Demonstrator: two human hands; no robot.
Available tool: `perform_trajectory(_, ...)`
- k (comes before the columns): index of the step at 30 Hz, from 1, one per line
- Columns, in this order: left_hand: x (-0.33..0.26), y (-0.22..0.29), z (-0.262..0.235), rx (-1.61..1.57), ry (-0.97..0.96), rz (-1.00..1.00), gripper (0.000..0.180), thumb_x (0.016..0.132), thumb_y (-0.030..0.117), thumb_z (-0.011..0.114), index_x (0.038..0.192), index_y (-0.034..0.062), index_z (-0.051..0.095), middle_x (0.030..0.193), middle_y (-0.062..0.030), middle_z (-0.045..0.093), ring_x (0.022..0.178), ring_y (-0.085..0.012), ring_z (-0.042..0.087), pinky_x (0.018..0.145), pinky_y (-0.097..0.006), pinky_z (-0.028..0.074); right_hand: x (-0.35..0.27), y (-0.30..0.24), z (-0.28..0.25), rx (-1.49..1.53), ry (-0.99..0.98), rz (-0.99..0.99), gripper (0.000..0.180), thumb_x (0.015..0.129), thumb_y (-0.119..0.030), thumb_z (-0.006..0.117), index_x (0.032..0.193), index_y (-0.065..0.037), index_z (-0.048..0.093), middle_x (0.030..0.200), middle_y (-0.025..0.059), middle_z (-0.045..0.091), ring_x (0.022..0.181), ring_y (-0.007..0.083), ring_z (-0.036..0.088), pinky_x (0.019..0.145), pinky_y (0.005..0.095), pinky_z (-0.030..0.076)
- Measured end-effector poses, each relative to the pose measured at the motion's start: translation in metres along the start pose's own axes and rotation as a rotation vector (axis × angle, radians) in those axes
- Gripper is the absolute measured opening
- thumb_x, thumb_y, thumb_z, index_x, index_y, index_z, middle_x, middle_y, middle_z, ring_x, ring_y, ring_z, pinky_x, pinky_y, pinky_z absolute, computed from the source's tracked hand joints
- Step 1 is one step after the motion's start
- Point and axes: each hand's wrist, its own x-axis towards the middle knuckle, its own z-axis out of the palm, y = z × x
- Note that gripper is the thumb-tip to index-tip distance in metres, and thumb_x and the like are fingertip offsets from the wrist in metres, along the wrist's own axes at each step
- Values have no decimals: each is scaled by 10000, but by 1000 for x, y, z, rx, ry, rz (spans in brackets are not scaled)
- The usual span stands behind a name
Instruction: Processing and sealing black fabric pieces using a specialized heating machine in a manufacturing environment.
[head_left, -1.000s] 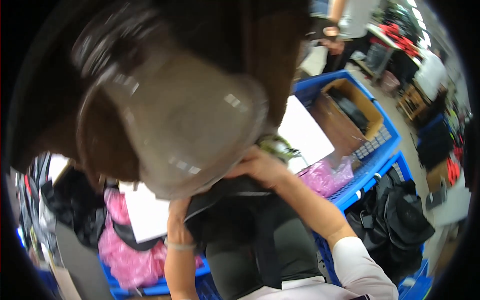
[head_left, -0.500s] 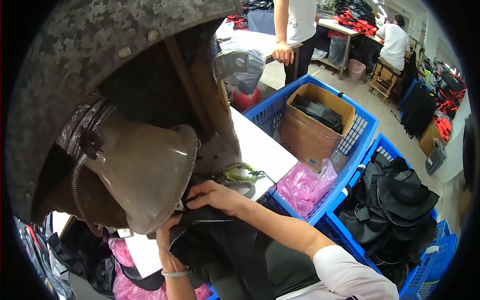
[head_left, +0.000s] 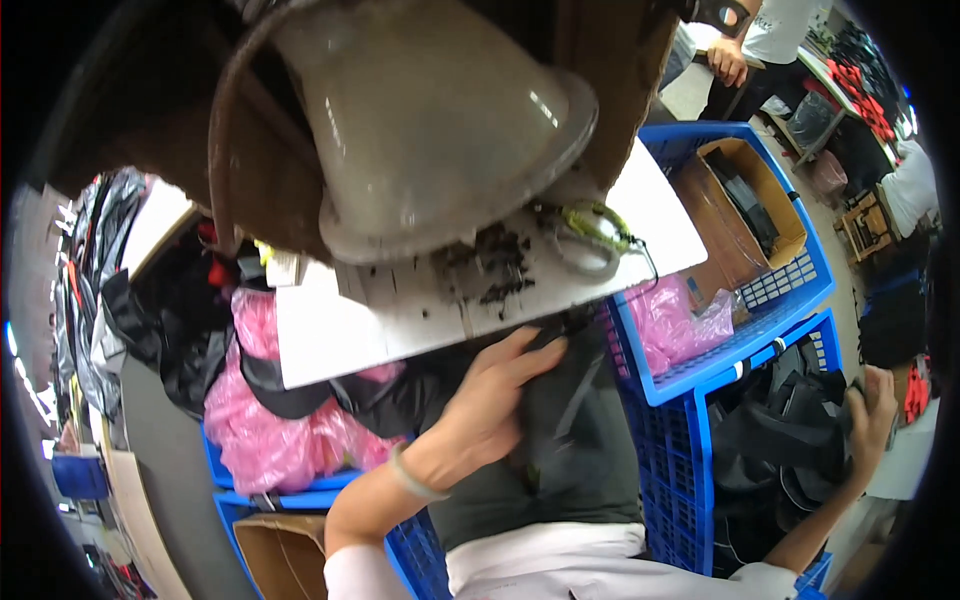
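Black fabric piece (head_left: 785, 440) rests in the right-side blue basket (head_left: 703, 490), its edge held in the right hand (head_left: 872, 415). Left hand (head_left: 485, 400), half-curled, is above the lap (head_left: 595, 480); blur prevents telling whether it grips anything. White bench (head_left: 325, 335) beyond bears green-wrapped scissors (head_left: 578, 221).

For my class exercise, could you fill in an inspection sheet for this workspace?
Surface: white tabletop, with dark scraps or marks on it.
Work items: blurred dark fabric by the left hand; black fabric pieces in the lower right blue crate.
Clutter: pink plastic at left and right; scissors-like tool with green wrapping on the tabletop.
Grips: left hand over the lap; right hand at the crate's fabric; neither hold is clear.
Cables: thin black cord by the tool.
Surroundings: beige lamp-like shade above the tabletop; cardboard box in the upper right blue crate; a co-worker's hand at upper right.
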Motion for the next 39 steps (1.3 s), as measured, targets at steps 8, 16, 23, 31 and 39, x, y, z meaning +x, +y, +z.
perform_trajectory(8,54,-94,66,157,-262,280,255,861,192,606,1035,27,518,972,-53,576,867,-137,564,799,-272,462,-73,-130,160,1012,-154,-7,601,610,-44,747,1154,47,509,1105,126,564,1023,213,515,915,345,393)
perform_trajectory(16,20,-144,70,975,-504,385,261,807,130,578,1014,-28,584,811,-192,626,738,-226,630,670,-319,472,53,-39,53,1335,300,97,220,788,-159,663,934,-2,618,852,47,642,718,121,603,662,243,468)
perform_trajectory(23,27,-140,101,507,-697,36,140,738,63,548,636,-33,556,573,-70,576,570,-140,592,498,-262,392,-14,-51,46,772,-290,-463,764,622,-403,725,1203,24,474,1177,128,501,1131,224,461,991,354,312)
perform_trajectory(31,-10,-56,-31,1370,158,715,258,663,219,708,790,31,586,829,-160,571,786,-327,571,651,-388,453,-19,-218,129,676,-626,-785,218,701,-108,683,850,16,585,702,136,595,659,209,590,611,300,434)
perform_trajectory(39,-29,12,-35,1112,120,398,189,744,129,650,850,-26,628,703,-37,585,642,-103,512,585,-248,415,13,-285,167,743,-612,-1121,189,786,-138,613,905,4,575,823,158,599,784,335,581,686,359,446)
